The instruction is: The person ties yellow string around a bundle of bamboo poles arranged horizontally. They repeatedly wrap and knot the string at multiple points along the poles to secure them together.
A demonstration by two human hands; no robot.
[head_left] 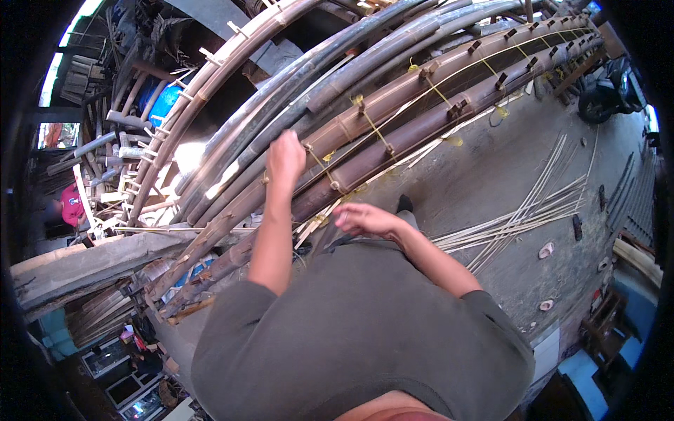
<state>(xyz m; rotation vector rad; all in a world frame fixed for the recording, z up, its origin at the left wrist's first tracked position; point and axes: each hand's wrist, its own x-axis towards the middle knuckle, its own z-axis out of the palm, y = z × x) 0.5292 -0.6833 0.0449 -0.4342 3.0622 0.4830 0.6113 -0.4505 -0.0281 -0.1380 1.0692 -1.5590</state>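
Observation:
My left hand [286, 160] is closed in a fist above the bamboo poles, close to a brown pole [393, 100] with short wooden pegs. What it holds, if anything, is hidden. Alongside that pole runs a darker bamboo pole [361, 163], also pegged. Thin yellow cord [377, 130] spans between pegs on the two. In front of my waist, my right hand [366, 219] has its fingers stretched and slightly apart, with nothing visible in it. Close beyond its fingertips, a peg [335, 186] sticks up from the darker pole. A narrow dark grey shape lies beside that hand; its kind is unclear.
Greyish bamboo poles [330, 77] lie beyond, and a curved pegged pole [203, 91] stands farther left. Thin split strips [519, 224] are spread on the floor at right. A motorcycle wheel [597, 105] shows far right. A person in red [71, 205] is at far left.

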